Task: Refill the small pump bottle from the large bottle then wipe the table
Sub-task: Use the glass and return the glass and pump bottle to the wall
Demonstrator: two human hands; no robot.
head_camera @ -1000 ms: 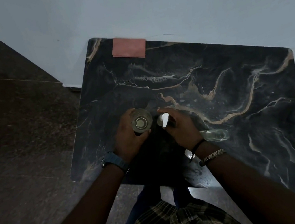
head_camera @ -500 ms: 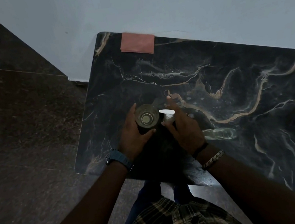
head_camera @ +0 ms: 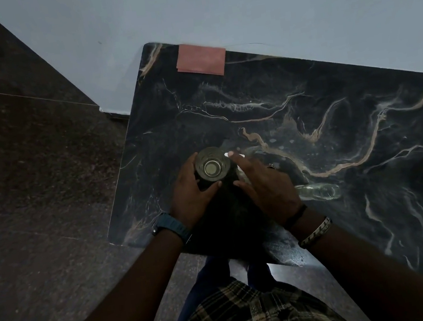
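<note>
The large bottle (head_camera: pixel 212 168) stands upright near the table's front left, seen from above with its round mouth uncovered. My left hand (head_camera: pixel 188 199) is wrapped around its left side. Right beside it stands the small pump bottle (head_camera: pixel 242 176), mostly hidden. My right hand (head_camera: pixel 266 188) grips it, with fingers lying over the white pump head (head_camera: pixel 230 154). The two bottles are almost touching. A folded pink cloth (head_camera: pixel 201 59) lies flat at the table's back left edge.
The dark marbled table (head_camera: pixel 331 94) stands against a pale wall. A clear bottle-shaped object (head_camera: pixel 318 191) lies on its side just right of my right wrist. Dark floor lies to the left, with a brown edge at the far left.
The white pump head has turned under my right hand, and my fingers now cover most of it. My left hand has kept its grip on the large bottle.
</note>
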